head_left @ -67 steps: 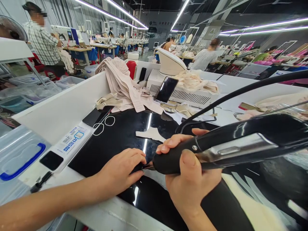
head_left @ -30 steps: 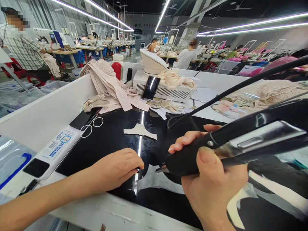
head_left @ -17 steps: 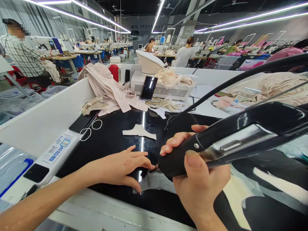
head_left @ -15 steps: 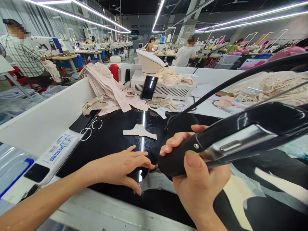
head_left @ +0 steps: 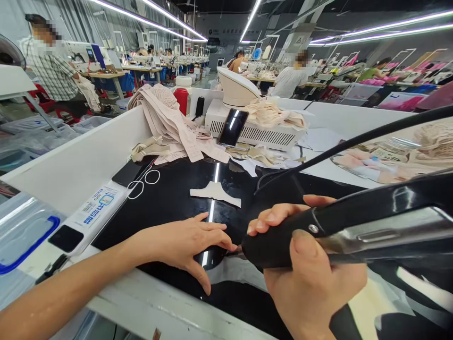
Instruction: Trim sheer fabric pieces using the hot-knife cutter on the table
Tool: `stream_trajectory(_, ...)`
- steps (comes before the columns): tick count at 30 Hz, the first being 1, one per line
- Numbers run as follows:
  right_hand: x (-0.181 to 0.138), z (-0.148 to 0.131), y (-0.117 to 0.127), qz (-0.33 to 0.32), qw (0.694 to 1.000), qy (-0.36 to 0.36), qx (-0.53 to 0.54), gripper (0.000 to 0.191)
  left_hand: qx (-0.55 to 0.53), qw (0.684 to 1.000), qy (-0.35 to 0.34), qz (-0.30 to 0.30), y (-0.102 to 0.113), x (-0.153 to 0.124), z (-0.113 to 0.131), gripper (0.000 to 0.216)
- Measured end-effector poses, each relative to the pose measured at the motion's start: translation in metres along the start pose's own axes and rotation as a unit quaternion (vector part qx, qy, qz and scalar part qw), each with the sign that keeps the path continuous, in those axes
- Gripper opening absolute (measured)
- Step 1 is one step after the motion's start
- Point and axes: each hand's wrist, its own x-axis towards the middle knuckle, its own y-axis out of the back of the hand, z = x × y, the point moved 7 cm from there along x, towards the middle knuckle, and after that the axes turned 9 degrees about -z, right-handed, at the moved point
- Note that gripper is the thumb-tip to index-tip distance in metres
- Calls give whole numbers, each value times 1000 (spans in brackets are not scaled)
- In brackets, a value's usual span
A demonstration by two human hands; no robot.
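Observation:
My right hand (head_left: pixel 311 278) is closed round the black handle of a large corded cutting tool (head_left: pixel 354 226), its metal tip low over the glossy black work surface (head_left: pixel 170 198). My left hand (head_left: pixel 187 243) lies flat with fingers spread on a dark piece of fabric (head_left: pixel 212 257), fingertips almost touching the tool's tip. A pale cut piece (head_left: pixel 233 274) shows just under the tool. A small cream fabric piece (head_left: pixel 215 192) lies farther back on the black surface.
A white divider wall (head_left: pixel 88 160) bounds the left side, with a stickered white device (head_left: pixel 94 212) and a blue-handled plastic box (head_left: pixel 21 236). Beige fabric pile (head_left: pixel 170 118), a phone (head_left: pixel 232 127) leaning on a white machine (head_left: pixel 255 132). Other people work at tables behind.
My left hand went from curled on the fabric to flat with fingers spread. The tool stays in my right hand at about the same spot; the view shifted slightly.

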Motion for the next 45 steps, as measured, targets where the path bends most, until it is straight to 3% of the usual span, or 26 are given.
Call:
stream_trajectory(6, -4, -3, -5, 0, 999, -14, 35, 42, 13, 1000, -3, 0, 1, 0, 2, 64)
stream_trajectory(12, -4, -6, -10, 11, 999, -26, 36, 36, 14, 1000, 3, 5, 1, 1, 3, 65)
stream_trajectory(19, -12, -5, -23, -56, 996, -34, 65, 39, 9, 1000, -12, 11, 0, 3, 2, 66)
stream_trajectory(22, -14, -4, -23, -56, 996, -32, 63, 38, 7, 1000, -15, 7, 0, 3, 3, 62)
stream_trajectory(26, -8, -6, -21, -37, 997, -37, 55, 38, 16, 999, -27, 21, 1, 0, 7, 43)
stream_trajectory(31, 8, -20, 3, 38, 999, -19, 21, 39, 86, 994, -42, 60, 9, -9, 7, 10)
stream_trajectory(35, 12, -23, 19, 57, 998, -16, -7, 38, 145, 987, -3, 65, 17, -14, -7, 8)
stream_trajectory(37, 12, -24, 22, 56, 998, -2, -13, 36, 197, 975, 34, 98, 24, -18, -14, 12)
stream_trajectory(41, 10, -20, 20, 41, 999, 15, -3, 34, 273, 930, 108, 222, 39, -26, -16, 33)
stream_trajectory(45, 11, -14, 17, 39, 999, 20, 3, 34, 165, 948, 105, 251, 30, -16, -1, 19)
